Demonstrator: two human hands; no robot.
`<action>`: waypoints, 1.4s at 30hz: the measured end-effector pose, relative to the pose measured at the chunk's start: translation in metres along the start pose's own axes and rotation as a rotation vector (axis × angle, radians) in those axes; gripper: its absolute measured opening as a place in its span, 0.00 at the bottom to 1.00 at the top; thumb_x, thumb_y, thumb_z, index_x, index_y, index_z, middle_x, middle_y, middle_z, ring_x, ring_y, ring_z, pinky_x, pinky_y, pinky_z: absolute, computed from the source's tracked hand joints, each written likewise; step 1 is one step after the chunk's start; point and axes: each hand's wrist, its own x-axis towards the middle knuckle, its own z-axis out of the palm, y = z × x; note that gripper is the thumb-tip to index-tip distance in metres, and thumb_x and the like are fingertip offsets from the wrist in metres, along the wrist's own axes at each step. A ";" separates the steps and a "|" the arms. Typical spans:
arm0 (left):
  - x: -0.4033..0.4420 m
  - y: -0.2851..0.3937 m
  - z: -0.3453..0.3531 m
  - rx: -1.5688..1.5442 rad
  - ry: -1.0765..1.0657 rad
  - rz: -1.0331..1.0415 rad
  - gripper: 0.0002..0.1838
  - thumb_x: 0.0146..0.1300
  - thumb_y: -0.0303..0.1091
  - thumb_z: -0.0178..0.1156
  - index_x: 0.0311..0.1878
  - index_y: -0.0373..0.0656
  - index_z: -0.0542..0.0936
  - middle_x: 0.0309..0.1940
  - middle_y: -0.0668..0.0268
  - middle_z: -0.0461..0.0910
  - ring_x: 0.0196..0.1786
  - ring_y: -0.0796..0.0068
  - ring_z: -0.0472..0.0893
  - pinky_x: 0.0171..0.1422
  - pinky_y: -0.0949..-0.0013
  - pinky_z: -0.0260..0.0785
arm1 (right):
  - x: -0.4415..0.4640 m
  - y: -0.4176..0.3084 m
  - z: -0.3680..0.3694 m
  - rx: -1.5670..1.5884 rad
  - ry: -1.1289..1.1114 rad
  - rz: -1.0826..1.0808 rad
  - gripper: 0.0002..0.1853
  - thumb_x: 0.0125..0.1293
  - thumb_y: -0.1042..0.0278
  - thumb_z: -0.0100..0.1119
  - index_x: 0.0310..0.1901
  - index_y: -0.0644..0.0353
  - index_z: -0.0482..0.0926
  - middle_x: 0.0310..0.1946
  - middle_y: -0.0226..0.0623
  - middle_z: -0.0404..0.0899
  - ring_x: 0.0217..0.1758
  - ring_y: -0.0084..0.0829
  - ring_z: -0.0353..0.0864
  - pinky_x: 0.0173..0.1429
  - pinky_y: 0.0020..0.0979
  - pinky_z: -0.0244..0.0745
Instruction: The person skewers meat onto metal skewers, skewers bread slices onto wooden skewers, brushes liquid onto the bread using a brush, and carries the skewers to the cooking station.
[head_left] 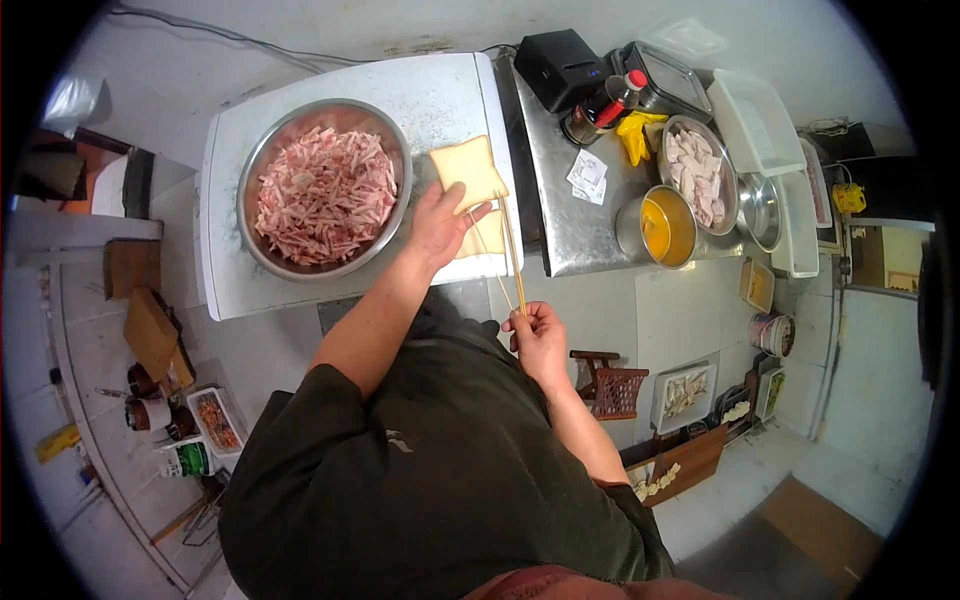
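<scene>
My left hand [438,228] is closed at the edge of a pale slice of bread [466,172], with the thumb lying on top of it. A second bread slice [482,236] shows just below, partly covered by my fingers. In my right hand [538,342], close to my body, are several long, thin wooden skewers [513,255]. Their far ends reach up to the bread and to my left fingers; whether they pierce the bread I cannot tell. Left of my left hand stands a steel bowl [399,200] heaped with raw meat strips [325,195].
The bowl and bread rest on a white tabletop [440,95]. Across a gap, a steel table [570,235] bears a pot of yellow liquid [657,228], a bowl of pale meat [695,178], a red-capped bottle [607,105] and white tubs [757,125]. A small stool [610,388] stands on the floor.
</scene>
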 end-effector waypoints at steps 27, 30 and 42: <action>0.005 -0.016 0.008 0.024 0.041 0.011 0.17 0.73 0.38 0.48 0.52 0.32 0.73 0.45 0.59 0.79 0.46 0.71 0.80 0.55 0.67 0.71 | 0.016 0.011 0.006 0.050 0.047 -0.118 0.05 0.69 0.71 0.54 0.37 0.62 0.72 0.24 0.27 0.78 0.19 0.13 0.66 0.24 0.19 0.60; -0.003 -0.023 0.010 0.026 0.039 -0.021 0.16 0.72 0.38 0.49 0.50 0.33 0.73 0.44 0.61 0.79 0.44 0.72 0.80 0.53 0.68 0.72 | 0.023 0.018 0.007 0.004 0.048 -0.118 0.05 0.69 0.71 0.54 0.37 0.63 0.72 0.24 0.27 0.78 0.19 0.13 0.65 0.23 0.19 0.60; -0.027 -0.045 0.013 0.117 0.042 -0.040 0.15 0.73 0.37 0.48 0.52 0.35 0.72 0.45 0.63 0.78 0.46 0.76 0.78 0.53 0.69 0.71 | 0.039 0.014 0.014 0.110 0.015 -0.162 0.04 0.70 0.71 0.54 0.38 0.62 0.72 0.26 0.29 0.78 0.18 0.13 0.64 0.21 0.19 0.59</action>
